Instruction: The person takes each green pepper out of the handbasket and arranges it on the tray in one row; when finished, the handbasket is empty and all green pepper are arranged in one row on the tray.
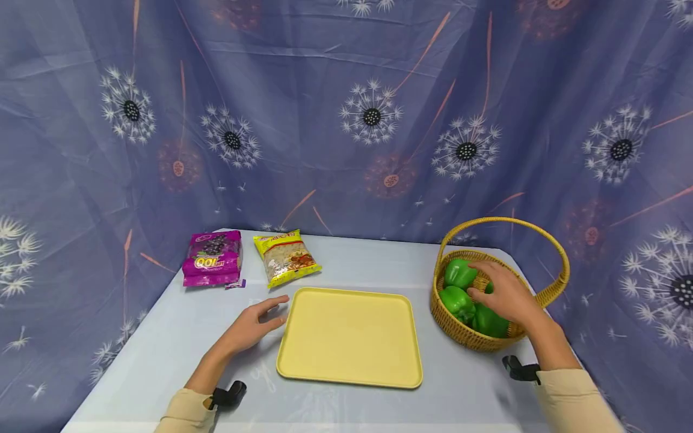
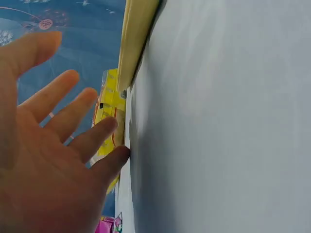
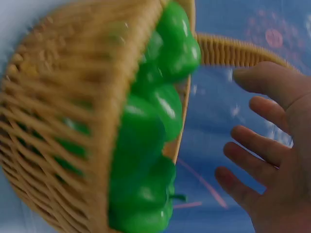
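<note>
My right hand [image 1: 502, 293] hovers over a wicker basket [image 1: 470, 343] at the right of the table, fingers spread and holding nothing. Several green bell peppers [image 1: 456, 302] lie in the basket; the right wrist view shows the peppers [image 3: 170, 43] apart from the fingers. Beside the left edge of a yellow tray [image 1: 351, 338], my left hand [image 1: 253, 328] is held above the table with its fingers loosely extended. In the left wrist view its palm [image 2: 53, 160] has nothing in it. The tray bears nothing.
A purple snack bag [image 1: 213, 258] stands at the back left, with a yellow-edged food packet [image 1: 288, 257] to its right. The basket's tall handle [image 1: 509, 219] arches over its rim. A blue dandelion-patterned curtain [image 1: 303, 120] hangs behind the white table [image 1: 373, 261].
</note>
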Demonstrator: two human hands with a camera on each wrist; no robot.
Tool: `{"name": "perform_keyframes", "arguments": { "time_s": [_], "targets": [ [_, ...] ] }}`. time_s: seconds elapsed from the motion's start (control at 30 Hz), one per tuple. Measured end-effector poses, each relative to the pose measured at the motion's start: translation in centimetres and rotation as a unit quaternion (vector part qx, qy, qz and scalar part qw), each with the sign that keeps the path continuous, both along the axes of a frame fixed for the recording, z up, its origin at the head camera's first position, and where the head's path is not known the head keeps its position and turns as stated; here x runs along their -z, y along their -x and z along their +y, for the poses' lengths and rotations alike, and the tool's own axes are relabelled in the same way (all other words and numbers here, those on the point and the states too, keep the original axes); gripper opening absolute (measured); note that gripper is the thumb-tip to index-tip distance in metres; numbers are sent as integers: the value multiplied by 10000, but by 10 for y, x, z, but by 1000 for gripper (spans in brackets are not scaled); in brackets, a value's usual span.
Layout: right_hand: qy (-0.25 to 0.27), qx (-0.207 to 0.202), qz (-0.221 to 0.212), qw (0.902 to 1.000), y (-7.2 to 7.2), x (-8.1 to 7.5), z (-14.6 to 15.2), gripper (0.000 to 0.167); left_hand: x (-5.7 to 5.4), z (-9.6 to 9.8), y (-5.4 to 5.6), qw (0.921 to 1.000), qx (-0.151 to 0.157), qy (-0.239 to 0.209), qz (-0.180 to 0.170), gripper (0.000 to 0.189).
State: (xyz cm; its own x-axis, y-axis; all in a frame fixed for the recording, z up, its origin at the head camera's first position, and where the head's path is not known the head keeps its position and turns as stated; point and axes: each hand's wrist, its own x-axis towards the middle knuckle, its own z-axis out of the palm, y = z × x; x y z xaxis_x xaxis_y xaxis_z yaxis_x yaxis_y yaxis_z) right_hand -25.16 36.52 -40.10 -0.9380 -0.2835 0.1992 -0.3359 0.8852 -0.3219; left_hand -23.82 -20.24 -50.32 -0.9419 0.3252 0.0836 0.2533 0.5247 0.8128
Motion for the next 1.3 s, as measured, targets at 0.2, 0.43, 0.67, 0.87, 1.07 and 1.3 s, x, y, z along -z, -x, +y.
{"name": "perform_keyframes", "arguments": {
  "time_s": [0.2,0.43,0.67,0.87,1.07,1.3],
  "targets": [
    [-86,346,-296,9989,9,-10,26,67,8,-3,-1,9987,417,-150,-256,53],
    [-257,415,-439,9978,15,0,42,67,16,-8,1,9973,458,131,-556,64],
    [-434,491,-564,9963,19,15,51,65,18,-8,-3,9973,498,435,-329,71],
    [-562,617,-635,9945,22,18,54,59,21,-8,-3,9970,486,515,-300,71],
    [-635,677,-687,9933,24,19,51,56,19,-8,-4,9971,422,519,-358,70],
    [-689,826,-549,9927,24,20,53,59,20,-7,-4,9971,458,505,-330,69]
  ]
}}
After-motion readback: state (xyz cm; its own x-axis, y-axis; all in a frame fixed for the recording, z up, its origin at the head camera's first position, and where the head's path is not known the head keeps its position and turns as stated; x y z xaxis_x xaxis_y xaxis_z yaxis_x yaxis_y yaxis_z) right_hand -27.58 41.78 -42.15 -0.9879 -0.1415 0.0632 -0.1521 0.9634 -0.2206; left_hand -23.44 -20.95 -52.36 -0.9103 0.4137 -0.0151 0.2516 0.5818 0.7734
